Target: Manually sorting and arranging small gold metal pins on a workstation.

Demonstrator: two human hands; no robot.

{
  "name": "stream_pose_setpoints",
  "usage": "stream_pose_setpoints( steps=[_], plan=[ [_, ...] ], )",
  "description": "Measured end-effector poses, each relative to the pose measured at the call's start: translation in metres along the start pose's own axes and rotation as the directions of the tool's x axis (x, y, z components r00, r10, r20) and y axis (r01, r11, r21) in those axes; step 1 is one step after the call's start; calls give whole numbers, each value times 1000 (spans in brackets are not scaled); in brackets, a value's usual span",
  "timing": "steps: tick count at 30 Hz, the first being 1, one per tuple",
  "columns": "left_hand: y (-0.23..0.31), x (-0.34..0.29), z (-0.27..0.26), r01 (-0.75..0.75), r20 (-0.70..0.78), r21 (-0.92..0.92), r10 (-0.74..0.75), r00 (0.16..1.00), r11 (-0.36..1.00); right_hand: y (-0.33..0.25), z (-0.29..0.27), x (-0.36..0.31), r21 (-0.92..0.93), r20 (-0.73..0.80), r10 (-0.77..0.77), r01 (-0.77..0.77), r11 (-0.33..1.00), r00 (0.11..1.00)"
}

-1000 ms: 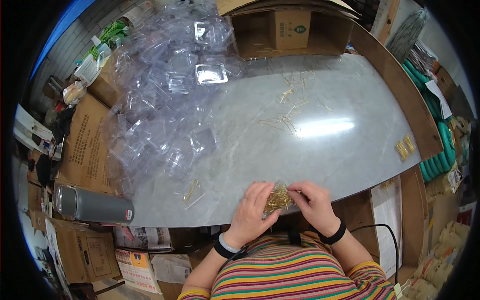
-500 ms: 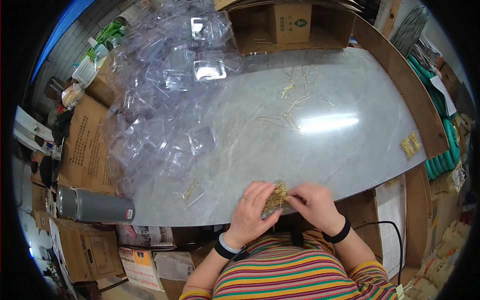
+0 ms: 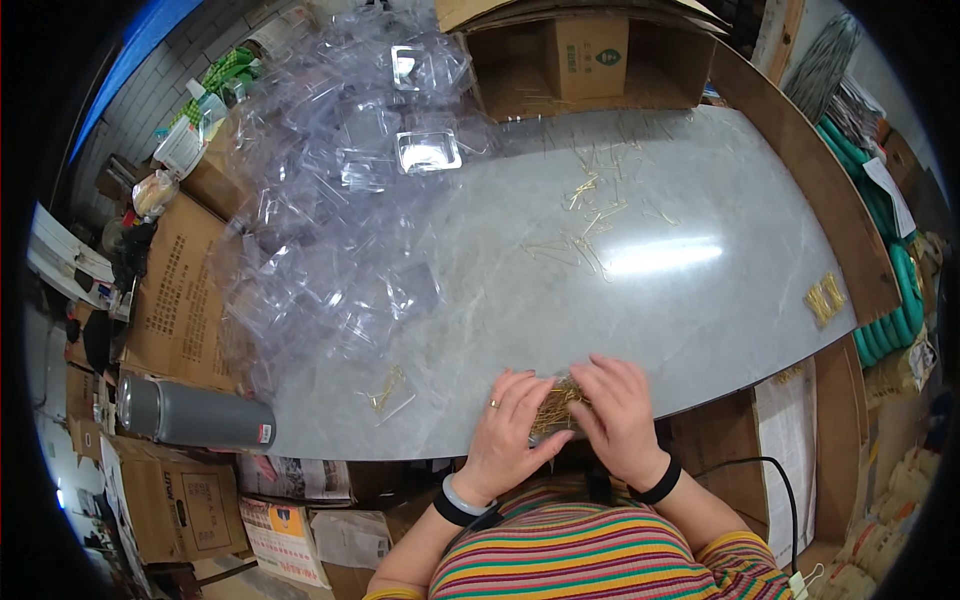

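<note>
A bunch of thin gold wire hooks [image 3: 555, 411] lies between my hands at the table's near edge, with what looks like clear plastic under and around it. My left hand [image 3: 507, 430], a ring on one finger, curls round the left side of the bunch. My right hand [image 3: 622, 420] cups the right side, its thumb against the wires and its fingers bent over the far side. Farther off, loose gold hooks [image 3: 590, 190] lie scattered on the table. A clear plastic case [image 3: 397, 397] with a few gold wires sits left of my hands.
Clear plastic cases [image 3: 330, 220] are heaped on the left of the grey table [image 3: 500, 300]. A grey bottle [image 3: 215, 412] lies at the near left corner. Filled packs [image 3: 825, 299] sit at the right edge. A cardboard box [image 3: 590, 65] stands at the back; a cardboard wall [image 3: 810, 170] borders the right.
My right hand has shifted from pinching at the bunch's right side to cupping it, fingers now reaching over the far side. My left hand stays round the bunch. The view has shifted slightly.
</note>
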State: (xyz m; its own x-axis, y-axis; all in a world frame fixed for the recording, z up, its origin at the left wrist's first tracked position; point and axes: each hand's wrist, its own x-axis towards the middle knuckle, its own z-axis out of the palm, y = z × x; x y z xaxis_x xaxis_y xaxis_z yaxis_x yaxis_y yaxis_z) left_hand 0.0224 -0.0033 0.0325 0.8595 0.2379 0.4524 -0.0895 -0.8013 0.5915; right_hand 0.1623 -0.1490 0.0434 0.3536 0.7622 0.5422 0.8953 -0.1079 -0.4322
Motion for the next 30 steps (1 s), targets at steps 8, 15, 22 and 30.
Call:
stream_pose_setpoints(
  steps=[8,15,22,30],
  plan=[
    [2,2,1,49,-56,-21,-50,997,999,-9,-7,-9,333,-53,249,-218,917,967],
    [4,3,2,51,-66,-15,-52,996,999,-4,1,2,254,-97,254,-223,941,962],
    [5,0,1,51,-77,37,-48,996,998,-2,1,2,220,-38,178,-166,961,983],
    [2,0,1,45,-52,36,-43,998,998,-10,2,2,187,3,64,-64,980,998]
  ],
)
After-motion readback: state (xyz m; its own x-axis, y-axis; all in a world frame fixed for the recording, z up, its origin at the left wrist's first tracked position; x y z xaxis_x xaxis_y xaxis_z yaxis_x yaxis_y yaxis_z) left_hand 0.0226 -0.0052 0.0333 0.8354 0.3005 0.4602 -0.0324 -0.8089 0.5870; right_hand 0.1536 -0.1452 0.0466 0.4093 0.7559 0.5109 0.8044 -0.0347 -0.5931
